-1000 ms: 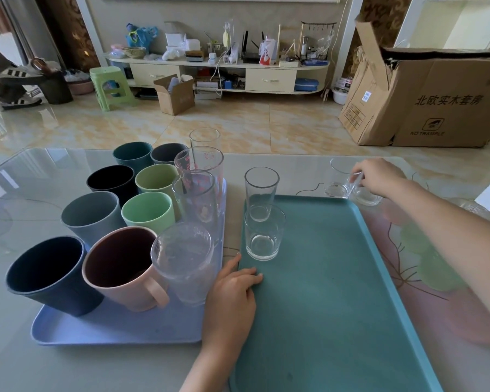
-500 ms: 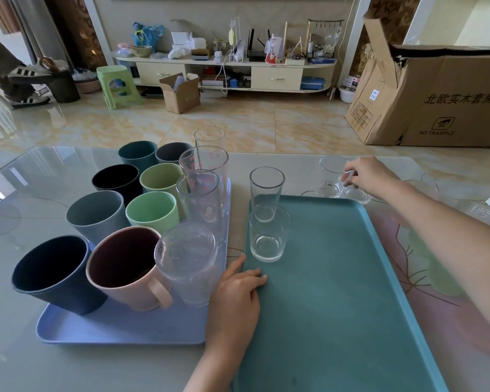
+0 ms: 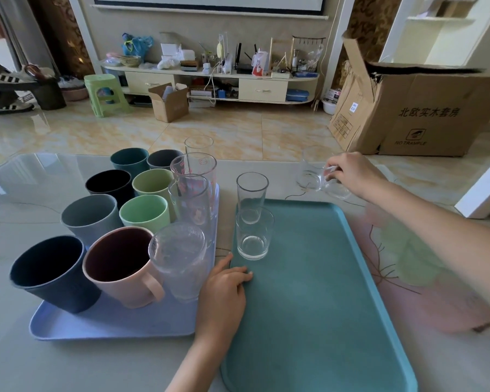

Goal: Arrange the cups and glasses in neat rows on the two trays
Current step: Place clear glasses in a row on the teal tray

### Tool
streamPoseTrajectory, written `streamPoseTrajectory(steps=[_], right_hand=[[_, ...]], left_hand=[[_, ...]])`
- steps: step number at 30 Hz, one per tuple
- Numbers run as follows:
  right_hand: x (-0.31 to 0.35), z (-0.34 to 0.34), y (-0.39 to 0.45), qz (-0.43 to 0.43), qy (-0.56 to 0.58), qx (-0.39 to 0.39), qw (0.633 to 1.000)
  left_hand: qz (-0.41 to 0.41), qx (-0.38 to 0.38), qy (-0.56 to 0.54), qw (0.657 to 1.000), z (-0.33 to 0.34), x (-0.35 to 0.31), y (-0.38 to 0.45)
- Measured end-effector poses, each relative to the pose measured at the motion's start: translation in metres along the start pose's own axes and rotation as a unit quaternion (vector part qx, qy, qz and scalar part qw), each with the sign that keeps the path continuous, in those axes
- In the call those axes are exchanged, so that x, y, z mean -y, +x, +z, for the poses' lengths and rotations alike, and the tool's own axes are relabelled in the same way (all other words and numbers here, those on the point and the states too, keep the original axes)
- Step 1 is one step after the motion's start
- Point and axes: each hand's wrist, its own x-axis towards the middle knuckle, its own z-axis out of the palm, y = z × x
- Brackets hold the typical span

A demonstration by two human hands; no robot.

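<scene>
A lavender tray (image 3: 111, 323) on the left carries several coloured plastic cups, among them a pink mug (image 3: 119, 267) and a navy cup (image 3: 51, 270), plus tall clear glasses (image 3: 193, 190) along its right side. A teal tray (image 3: 323, 292) on the right holds two clear glasses (image 3: 253, 236) in a column at its far left corner. My left hand (image 3: 227, 290) rests flat on the teal tray's left rim. Beyond the teal tray's far edge, my right hand (image 3: 351, 172) grips a clear glass mug (image 3: 309, 172) by its handle. Another glass piece (image 3: 340, 190) lies under that hand.
The trays stand on a glass-topped table (image 3: 40, 193) with a floral pattern at the right. Beyond it lie a tiled floor, a large cardboard box (image 3: 425, 111), a small open box (image 3: 170, 103), a green stool (image 3: 104, 93) and a cluttered low cabinet (image 3: 210, 80).
My right hand has drawn the clear mug slightly left and nearer. The left hand stays on the teal tray's rim. My head has tilted up a little.
</scene>
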Motion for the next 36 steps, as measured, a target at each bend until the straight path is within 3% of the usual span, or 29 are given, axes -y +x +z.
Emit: streamPoseTrajectory(steps=[9,15,18,21,24,30,36], right_hand=[[0.041,-0.021,-0.123,-0.036,0.004,0.071,0.997],[0.071,-0.015,-0.190,-0.048,0.026,0.098,0.994],[0.086,-0.011,-0.204,-0.054,0.033,0.094,0.994],[0.096,-0.003,-0.207,-0.077,0.047,0.103,0.991],[0.107,0.006,-0.208,-0.114,0.018,0.111,0.987],[0.121,0.017,-0.204,-0.129,-0.021,0.155,0.979],[0.113,0.021,-0.212,-0.173,-0.011,0.138,0.975]], left_hand=[[-0.002,0.027,0.010,1.000,-0.002,0.001,0.000],[0.038,0.087,0.035,0.995,-0.011,-0.007,-0.016],[0.065,0.015,0.025,0.997,-0.023,-0.018,-0.038],[0.161,-0.034,0.051,0.985,-0.037,-0.033,-0.050],[0.244,-0.010,0.133,0.961,-0.047,-0.046,-0.050],[0.271,0.032,0.213,0.938,-0.055,-0.045,-0.039],[0.239,0.064,0.161,0.955,-0.044,-0.034,-0.029]])
